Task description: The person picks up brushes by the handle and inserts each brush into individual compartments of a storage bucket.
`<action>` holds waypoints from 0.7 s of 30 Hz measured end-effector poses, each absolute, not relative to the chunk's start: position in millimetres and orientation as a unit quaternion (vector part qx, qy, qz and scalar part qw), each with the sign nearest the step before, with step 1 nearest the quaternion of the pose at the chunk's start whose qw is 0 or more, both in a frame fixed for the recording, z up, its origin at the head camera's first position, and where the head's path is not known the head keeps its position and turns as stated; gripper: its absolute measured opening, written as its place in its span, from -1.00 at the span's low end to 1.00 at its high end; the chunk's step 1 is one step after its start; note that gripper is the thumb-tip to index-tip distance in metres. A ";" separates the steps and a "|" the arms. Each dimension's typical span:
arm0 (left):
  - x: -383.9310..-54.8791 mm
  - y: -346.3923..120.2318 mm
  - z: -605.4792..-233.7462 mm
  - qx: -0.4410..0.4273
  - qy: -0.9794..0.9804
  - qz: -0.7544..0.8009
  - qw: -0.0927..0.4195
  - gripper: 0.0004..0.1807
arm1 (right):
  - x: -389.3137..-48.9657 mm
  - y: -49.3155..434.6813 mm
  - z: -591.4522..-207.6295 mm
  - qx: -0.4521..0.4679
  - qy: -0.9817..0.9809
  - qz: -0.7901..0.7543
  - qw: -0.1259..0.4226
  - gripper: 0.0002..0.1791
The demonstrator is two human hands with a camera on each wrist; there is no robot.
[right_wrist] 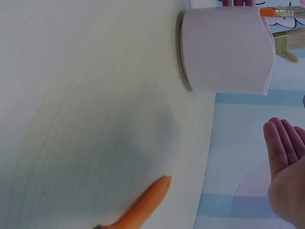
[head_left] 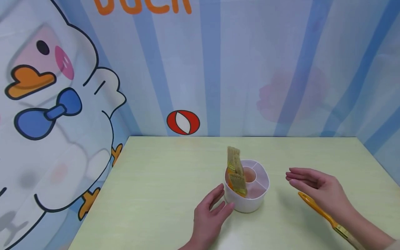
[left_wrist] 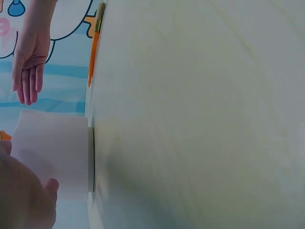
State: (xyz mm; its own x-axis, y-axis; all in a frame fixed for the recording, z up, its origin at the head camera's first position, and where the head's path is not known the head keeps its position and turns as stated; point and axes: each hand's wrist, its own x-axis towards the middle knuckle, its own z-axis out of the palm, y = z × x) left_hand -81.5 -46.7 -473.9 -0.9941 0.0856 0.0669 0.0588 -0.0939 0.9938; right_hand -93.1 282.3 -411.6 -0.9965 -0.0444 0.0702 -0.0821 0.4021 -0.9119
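A white round holder point(head_left: 248, 205) with inner dividers stands on the table. Flat paintbrushes point(head_left: 238, 184) with pale bristles lean bristles-up in its left compartment. My left hand point(head_left: 208, 218) is at the holder's near left side, its thumb and fingers apart and the fingertips right at the wall. To the right of the holder, my right hand point(head_left: 326, 192) hovers with fingers extended and nothing in it. Under that hand another paintbrush point(head_left: 318, 209) lies on the table, its orange handle pointing toward the holder and its bristle end partly behind the forearm.
The pale table point(head_left: 150, 187) reaches back to a blue striped backdrop point(head_left: 237, 69). A large cartoon duck point(head_left: 56, 146) is printed on the backdrop at the left, and a red and white ball shape point(head_left: 183, 122) shows just above the table's back edge.
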 end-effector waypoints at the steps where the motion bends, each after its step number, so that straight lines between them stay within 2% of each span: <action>1: -81.9 -45.5 -473.7 0.054 0.672 0.739 0.009 -0.37 | -92.8 284.1 -412.0 0.040 -0.840 0.540 0.016 -0.45; 21: -105.4 -43.8 -476.6 0.084 0.654 0.752 0.014 -0.36 | -88.6 304.7 -423.9 0.030 -0.854 0.520 -0.019 -0.41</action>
State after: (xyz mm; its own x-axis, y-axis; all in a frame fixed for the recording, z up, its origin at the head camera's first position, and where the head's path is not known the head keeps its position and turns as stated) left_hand -105.4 -43.8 -476.6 -0.9854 0.1320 0.1078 0.0885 -0.1442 0.9856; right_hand -88.6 304.7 -423.9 -0.9975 -0.0707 -0.0020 -0.0307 0.4584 -0.8882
